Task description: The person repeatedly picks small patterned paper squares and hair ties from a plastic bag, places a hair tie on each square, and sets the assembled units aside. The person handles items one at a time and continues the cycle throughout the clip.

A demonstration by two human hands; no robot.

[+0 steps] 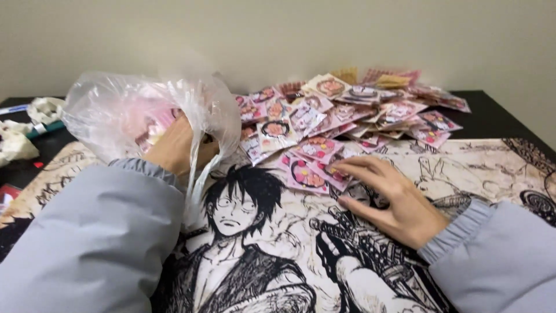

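Reaching into a thin clear plastic bag (124, 113) at the near left, the left hand (174, 145) is buried to the wrist, so I cannot tell whether its fingers are closed on anything. Pink shapes inside may be more packets. The right hand (394, 197) lies flat and open, fingertips touching the nearest of the small square pink-and-white packets (341, 119) heaped at the far middle of the black-and-white comic-print mat (255, 261). Gathering packets seems in hand; lifting one calls for a pinch.
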